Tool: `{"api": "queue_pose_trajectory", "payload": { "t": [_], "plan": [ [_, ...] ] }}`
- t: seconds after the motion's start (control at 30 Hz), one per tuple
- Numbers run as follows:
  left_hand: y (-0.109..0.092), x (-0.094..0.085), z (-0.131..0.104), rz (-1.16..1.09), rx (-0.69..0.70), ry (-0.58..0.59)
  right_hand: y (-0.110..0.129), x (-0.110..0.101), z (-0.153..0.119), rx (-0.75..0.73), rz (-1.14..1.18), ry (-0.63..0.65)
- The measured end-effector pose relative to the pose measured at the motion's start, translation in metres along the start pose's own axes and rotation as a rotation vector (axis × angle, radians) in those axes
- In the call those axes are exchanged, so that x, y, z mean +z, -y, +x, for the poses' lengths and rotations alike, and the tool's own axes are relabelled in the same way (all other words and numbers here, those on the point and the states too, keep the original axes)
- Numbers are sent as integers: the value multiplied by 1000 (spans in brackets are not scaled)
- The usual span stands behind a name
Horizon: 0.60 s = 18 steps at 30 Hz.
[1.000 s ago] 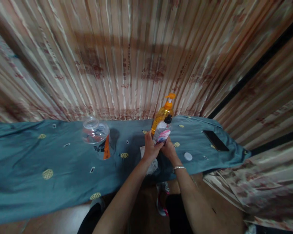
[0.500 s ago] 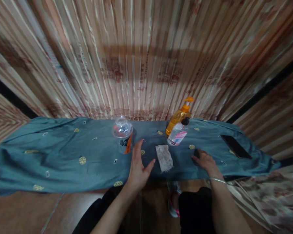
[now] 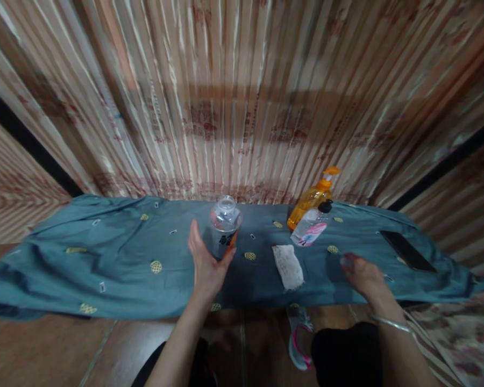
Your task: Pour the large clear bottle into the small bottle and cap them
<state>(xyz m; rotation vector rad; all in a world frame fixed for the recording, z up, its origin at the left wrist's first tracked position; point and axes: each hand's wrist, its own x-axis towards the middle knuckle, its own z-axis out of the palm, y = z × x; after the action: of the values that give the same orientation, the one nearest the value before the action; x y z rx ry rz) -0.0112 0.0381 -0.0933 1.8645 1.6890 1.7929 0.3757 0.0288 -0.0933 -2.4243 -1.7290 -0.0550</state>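
Note:
My left hand (image 3: pixel 207 269) is open around the near left side of a clear plastic cup (image 3: pixel 226 228) with orange and black print and a domed clear top. Its thumb lies in front of the cup's lower edge, the fingers to its left; I cannot tell whether they touch it. My right hand (image 3: pixel 365 277), blurred, is closed with the fingertips pinched on something small and dark that I cannot make out, over the cloth's right part. Between the hands lies a folded white rag (image 3: pixel 288 267). Behind it stands a clear bottle (image 3: pixel 310 228) with a black cap and pink label.
An orange pump bottle (image 3: pixel 306 207) stands just behind the clear bottle. A black phone (image 3: pixel 407 251) lies at the right. The teal patterned cloth (image 3: pixel 125 252) covers a narrow table against a pleated curtain (image 3: pixel 242 107). Dark bars (image 3: pixel 447 164) rise at both sides.
My left hand has moved left, from the cup's right side to its near left side. My right hand has lifted from the cloth with the small dark thing. The view has shifted slightly left.

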Motion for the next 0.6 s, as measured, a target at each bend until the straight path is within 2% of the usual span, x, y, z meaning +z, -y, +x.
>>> {"api": "queue_pose_trajectory", "payload": {
  "t": [0.07,0.17,0.23,0.33,0.43,0.6],
  "plan": [
    [7,8,2,-109,-172,-1,42,-29,-9,-146,278,-9],
    [12,22,8,-282,-337,23,123,-79,-17,-542,677,-1],
    [12,29,14,-363,-379,36,176,-109,-14,-776,752,-9],
    [11,34,21,-422,-366,67,236,-141,-2,-1025,612,-49],
    [10,38,26,-444,-351,99,267,-157,8,-1143,423,-21],
    [10,36,24,-438,-329,129,277,-166,6,-1222,226,98]
  ]
}}
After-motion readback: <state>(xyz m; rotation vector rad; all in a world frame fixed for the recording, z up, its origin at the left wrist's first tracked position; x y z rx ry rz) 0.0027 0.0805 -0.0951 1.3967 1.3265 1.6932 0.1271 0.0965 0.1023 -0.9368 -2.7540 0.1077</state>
